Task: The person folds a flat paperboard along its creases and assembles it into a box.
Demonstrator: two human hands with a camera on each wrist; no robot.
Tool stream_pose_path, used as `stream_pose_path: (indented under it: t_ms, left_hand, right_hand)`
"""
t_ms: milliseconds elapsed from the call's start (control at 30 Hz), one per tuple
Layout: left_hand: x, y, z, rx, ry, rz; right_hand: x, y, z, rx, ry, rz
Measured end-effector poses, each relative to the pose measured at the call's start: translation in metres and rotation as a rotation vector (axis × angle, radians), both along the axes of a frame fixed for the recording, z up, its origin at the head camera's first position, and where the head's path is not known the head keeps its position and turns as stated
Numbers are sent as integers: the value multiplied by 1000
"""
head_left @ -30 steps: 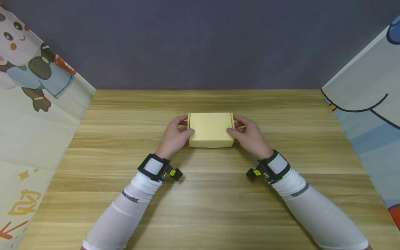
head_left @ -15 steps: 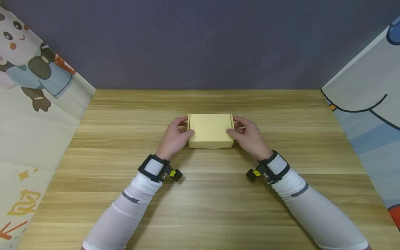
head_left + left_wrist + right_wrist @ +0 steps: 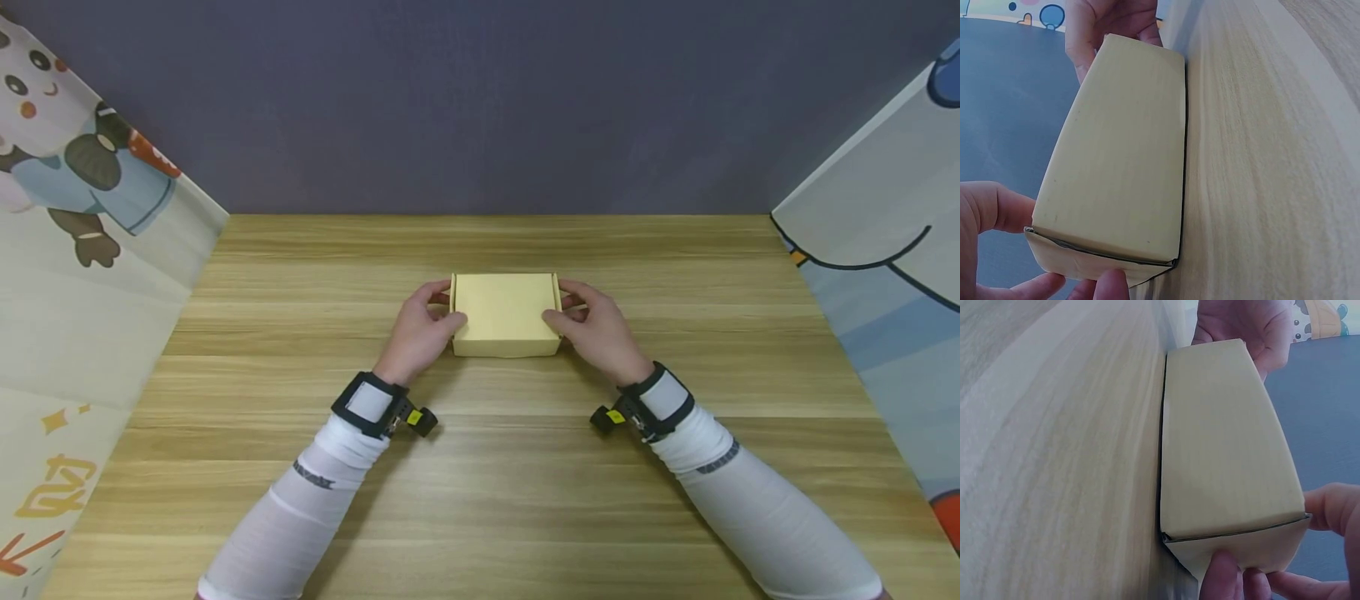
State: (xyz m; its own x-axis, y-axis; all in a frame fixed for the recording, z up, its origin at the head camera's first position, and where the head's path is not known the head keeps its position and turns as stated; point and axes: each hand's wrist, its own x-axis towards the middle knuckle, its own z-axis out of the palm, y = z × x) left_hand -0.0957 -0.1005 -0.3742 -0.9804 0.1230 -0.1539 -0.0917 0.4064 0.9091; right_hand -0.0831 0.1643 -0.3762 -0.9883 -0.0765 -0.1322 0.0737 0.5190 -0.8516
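A small pale-yellow cardboard box (image 3: 507, 308), lid closed, sits on the wooden table between both hands. The left hand (image 3: 420, 329) grips its left end, thumb at the near left top corner and fingers along the side. Mirroring it, the right hand (image 3: 600, 329) holds the right end, its thumb on the near right top corner. In the left wrist view, the front of the box (image 3: 1116, 150) lies right along the tabletop, with fingertips against the end flap. The right wrist view has the box (image 3: 1229, 444) with fingers curled at its other end. Its inside is hidden.
The wooden table (image 3: 510, 500) spreads around the box, its far edge meeting a dark blue-grey wall (image 3: 495, 100). Printed cartoon panels flank it, a left panel (image 3: 97, 333) and a right panel (image 3: 885, 233). Each wrist carries a strapped camera, such as the left one (image 3: 422, 420).
The box has shifted very slightly toward the person, between both hands. Grip and arm positions stay nearly the same.
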Motion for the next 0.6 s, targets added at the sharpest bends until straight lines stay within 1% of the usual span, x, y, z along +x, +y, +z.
stream_pose_path:
  t_ms: [200, 433, 600]
  left_hand:
    - [1, -1, 0, -3, -6, -9]
    - [2, -1, 1, -9, -15, -17]
    - [2, -1, 1, -30, -10, -18]
  right_hand:
    - [0, 0, 0, -8, 5, 4]
    - [1, 1, 1, -2, -1, 4]
    - [0, 1, 2, 0, -8, 9]
